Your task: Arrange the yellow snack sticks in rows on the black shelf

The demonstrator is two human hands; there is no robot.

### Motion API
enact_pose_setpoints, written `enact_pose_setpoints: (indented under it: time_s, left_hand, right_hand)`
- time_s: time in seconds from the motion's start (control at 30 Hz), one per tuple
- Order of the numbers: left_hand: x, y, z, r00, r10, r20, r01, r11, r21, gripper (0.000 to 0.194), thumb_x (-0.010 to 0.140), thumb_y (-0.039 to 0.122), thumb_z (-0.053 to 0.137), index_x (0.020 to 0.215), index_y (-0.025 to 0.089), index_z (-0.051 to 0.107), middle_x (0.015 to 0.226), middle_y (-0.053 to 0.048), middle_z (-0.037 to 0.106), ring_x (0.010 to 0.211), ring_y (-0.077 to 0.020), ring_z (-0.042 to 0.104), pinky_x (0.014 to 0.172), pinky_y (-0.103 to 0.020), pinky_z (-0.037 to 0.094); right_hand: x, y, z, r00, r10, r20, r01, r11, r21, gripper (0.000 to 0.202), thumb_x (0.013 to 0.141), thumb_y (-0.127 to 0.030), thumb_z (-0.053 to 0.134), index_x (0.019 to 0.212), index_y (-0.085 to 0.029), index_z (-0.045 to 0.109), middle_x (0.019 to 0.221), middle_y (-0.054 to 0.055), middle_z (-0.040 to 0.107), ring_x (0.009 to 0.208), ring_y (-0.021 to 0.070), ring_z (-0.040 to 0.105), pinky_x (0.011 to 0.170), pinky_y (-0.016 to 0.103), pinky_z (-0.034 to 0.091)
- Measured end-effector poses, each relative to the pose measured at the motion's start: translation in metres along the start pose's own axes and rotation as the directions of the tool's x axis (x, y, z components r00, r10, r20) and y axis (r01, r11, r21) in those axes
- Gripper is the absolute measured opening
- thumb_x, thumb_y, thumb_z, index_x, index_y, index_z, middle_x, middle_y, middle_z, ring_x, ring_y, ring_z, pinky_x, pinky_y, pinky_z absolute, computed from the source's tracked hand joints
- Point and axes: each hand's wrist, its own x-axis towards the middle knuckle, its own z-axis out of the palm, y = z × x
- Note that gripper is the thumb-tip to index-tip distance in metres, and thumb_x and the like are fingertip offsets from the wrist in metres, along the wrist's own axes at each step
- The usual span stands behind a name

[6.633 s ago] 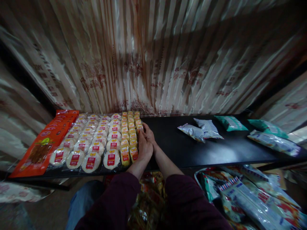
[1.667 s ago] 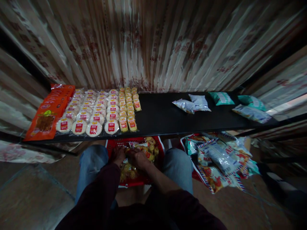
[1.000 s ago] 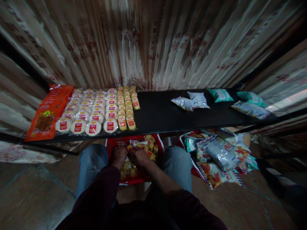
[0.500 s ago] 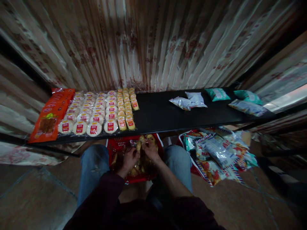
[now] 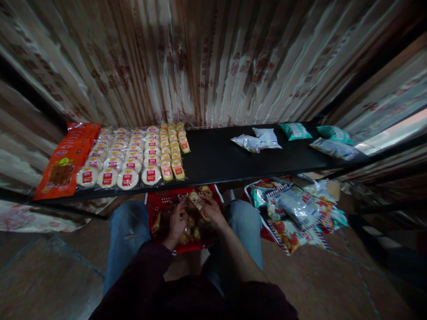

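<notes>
Between my knees stands a red basket (image 5: 156, 198) with several yellow wrapped snacks (image 5: 191, 226) in it. My left hand (image 5: 178, 222) is over its left half, fingers bent at the edge of a clear-wrapped yellow snack (image 5: 194, 198). On the other side of that snack, my right hand (image 5: 211, 210) reaches in with its fingers on the wrapping. Both hands hold the packet between them near the basket's back edge. Above the basket, on the black shelf (image 5: 213, 160), lie rows of round white packets (image 5: 128, 178) and narrow yellow packets (image 5: 178, 169).
An orange bag (image 5: 63, 160) lies at the shelf's left end. Silver bags (image 5: 267, 138) and teal bags (image 5: 295, 131) lie on its right half. Right of my knee, a second red basket (image 5: 271, 233) is heaped with snack bags. A pleated curtain (image 5: 200, 62) hangs behind.
The view has shifted slightly. My hands have moved a little apart, and the yellow snack between them has turned from upright to slanted.
</notes>
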Motion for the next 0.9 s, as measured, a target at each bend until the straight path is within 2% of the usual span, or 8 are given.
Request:
enact_pose_setpoints:
  time_s: [0.07, 0.13, 0.27, 0.4, 0.53, 0.7, 0.8, 0.9]
  left_hand:
    - [0.001, 0.003, -0.001, 1.000, 0.005, -0.015, -0.006, 0.997, -0.079, 0.040, 0.077, 0.021, 0.052, 0.117, 0.019, 0.058, 0.120, -0.008, 0.063, 0.109, -0.0202, 0.058, 0.100, -0.035, 0.040]
    - [0.002, 0.007, -0.002, 0.998, -0.059, -0.009, 0.056, 0.975, -0.217, 0.042, 0.080, 0.036, 0.053, 0.119, 0.019, 0.056, 0.114, -0.009, 0.065, 0.099, -0.0201, 0.062, 0.087, -0.032, 0.047]
    - [0.005, 0.016, -0.004, 0.969, -0.242, 0.058, 0.237, 0.828, -0.508, 0.073, 0.072, 0.065, 0.056, 0.126, 0.017, 0.048, 0.090, -0.009, 0.070, 0.072, -0.0181, 0.066, 0.057, -0.025, 0.044]
    - [0.009, 0.021, -0.008, 0.950, -0.290, 0.118, 0.303, 0.753, -0.584, 0.070, 0.062, 0.073, 0.059, 0.097, 0.012, 0.060, 0.077, -0.009, 0.069, 0.064, -0.0187, 0.066, 0.054, -0.024, 0.040]
    - [0.009, 0.023, -0.011, 0.945, -0.305, 0.120, 0.309, 0.709, -0.634, 0.056, 0.062, 0.065, 0.065, 0.080, 0.013, 0.061, 0.070, -0.007, 0.068, 0.062, -0.0171, 0.065, 0.055, -0.024, 0.041]
    - [0.009, 0.023, -0.015, 0.911, -0.307, 0.274, 0.406, 0.551, -0.729, 0.030, 0.063, 0.037, 0.068, 0.082, 0.016, 0.061, 0.076, -0.005, 0.070, 0.071, -0.0169, 0.067, 0.065, -0.026, 0.047]
    - [0.008, 0.023, -0.015, 0.903, -0.290, 0.316, 0.425, 0.508, -0.749, 0.030, 0.061, 0.022, 0.067, 0.090, 0.018, 0.061, 0.084, -0.003, 0.072, 0.075, -0.0157, 0.067, 0.069, -0.026, 0.048]
    - [0.005, 0.024, -0.013, 0.901, -0.265, 0.344, 0.434, 0.515, -0.739, 0.041, 0.058, 0.016, 0.067, 0.099, 0.018, 0.062, 0.095, -0.006, 0.072, 0.079, -0.0154, 0.067, 0.072, -0.025, 0.049]
  right_hand:
    - [-0.004, -0.009, 0.003, 0.999, 0.027, 0.048, -0.029, 0.999, 0.039, 0.036, 0.070, -0.046, 0.063, 0.094, -0.020, 0.069, 0.091, 0.004, 0.072, 0.085, 0.0220, 0.067, 0.080, 0.037, 0.053]
    - [-0.007, -0.016, 0.004, 0.994, 0.020, 0.103, -0.028, 0.997, 0.075, 0.037, 0.069, -0.045, 0.065, 0.096, -0.020, 0.069, 0.094, 0.005, 0.072, 0.088, 0.0221, 0.067, 0.083, 0.038, 0.052]
    - [-0.008, -0.021, 0.004, 0.980, -0.042, 0.193, 0.027, 0.996, 0.080, 0.034, 0.070, -0.040, 0.066, 0.099, -0.021, 0.067, 0.098, 0.003, 0.071, 0.092, 0.0210, 0.066, 0.089, 0.037, 0.050]
    - [-0.006, -0.019, 0.004, 0.957, -0.129, 0.259, 0.132, 0.991, 0.007, 0.028, 0.075, -0.033, 0.061, 0.100, -0.021, 0.066, 0.102, 0.002, 0.070, 0.097, 0.0192, 0.064, 0.093, 0.035, 0.047]
    - [-0.005, -0.019, 0.004, 0.911, -0.238, 0.337, 0.273, 0.960, -0.061, 0.027, 0.078, -0.023, 0.054, 0.103, -0.020, 0.065, 0.107, 0.004, 0.068, 0.103, 0.0183, 0.061, 0.097, 0.035, 0.044]
    - [-0.004, -0.016, 0.003, 0.901, -0.324, 0.288, 0.377, 0.914, -0.151, 0.030, 0.074, -0.013, 0.050, 0.097, -0.020, 0.067, 0.114, 0.006, 0.064, 0.114, 0.0185, 0.056, 0.104, 0.037, 0.038]
    - [-0.003, -0.010, 0.003, 0.930, -0.288, 0.227, 0.324, 0.935, -0.142, 0.029, 0.073, -0.013, 0.047, 0.091, -0.020, 0.068, 0.118, 0.006, 0.062, 0.115, 0.0192, 0.055, 0.104, 0.038, 0.038]
    - [-0.002, -0.002, 0.005, 0.975, -0.176, 0.133, 0.178, 0.984, -0.007, 0.027, 0.076, -0.023, 0.049, 0.096, -0.020, 0.066, 0.105, 0.006, 0.068, 0.099, 0.0201, 0.063, 0.091, 0.038, 0.049]
